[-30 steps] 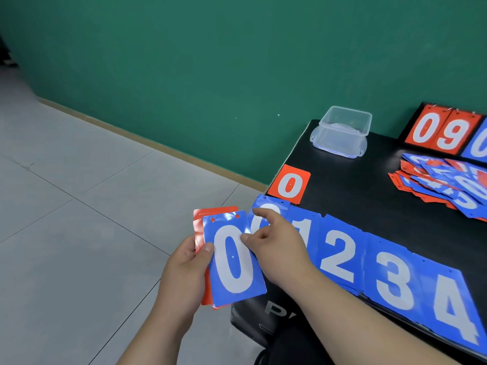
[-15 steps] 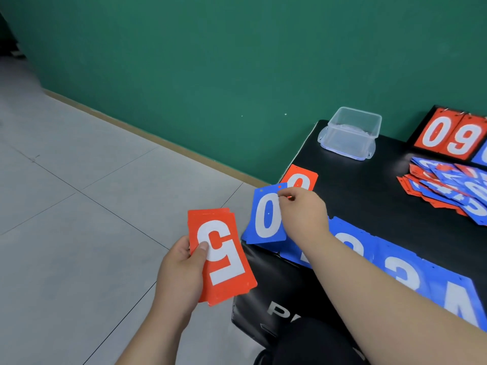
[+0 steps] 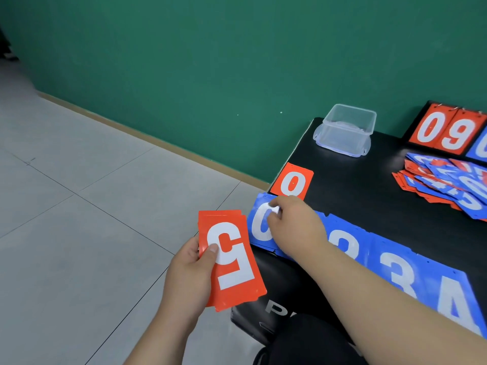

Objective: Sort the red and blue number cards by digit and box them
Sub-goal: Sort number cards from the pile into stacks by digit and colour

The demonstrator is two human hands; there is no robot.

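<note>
A clear plastic box [image 3: 345, 129] sits near the far edge of the black table [image 3: 363, 185], with a scoreboard [image 3: 448, 133] and a loose heap of red and blue cards [image 3: 448, 180] well to the right. The right forearm hides the blue 1 card in the row beside blue 2 [image 3: 345, 243], 3 [image 3: 398, 272] and 4 [image 3: 453, 301]. The right hand [image 3: 292, 227], half a second ago carrying the blue 0 card [image 3: 259, 222] in the air, now presses it flat at the row's left end, just below the red 0 card [image 3: 292, 183]. The left hand [image 3: 189, 272] grips a red stack topped by a 5 [image 3: 229, 256]. Grey tiled floor [image 3: 79, 206] meets a green wall [image 3: 210, 61].
</note>
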